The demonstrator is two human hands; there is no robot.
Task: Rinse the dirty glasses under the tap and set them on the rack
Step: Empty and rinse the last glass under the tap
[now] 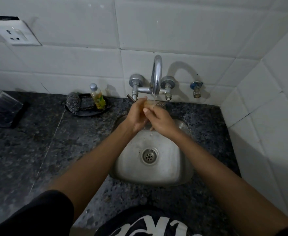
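From the head view: mid-rinse, clear glass gripped by fingers of both the left hand and right hand, under the running tap above the steel sink. Racking still ahead; rack possibly the blurred shape at far left, hard to tell. Dish-soap bottle label unreadable; shirt print illegible.

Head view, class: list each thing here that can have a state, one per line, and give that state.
Curved chrome tap: running.
Clear drinking glass: under the stream, held in both hands.
Left hand: closed on the glass.
Right hand: closed on the glass.
Steel sink: wet, drain unplugged.
Yellow liquid-soap bottle: capped, upright.
White wall socket: nothing plugged in.
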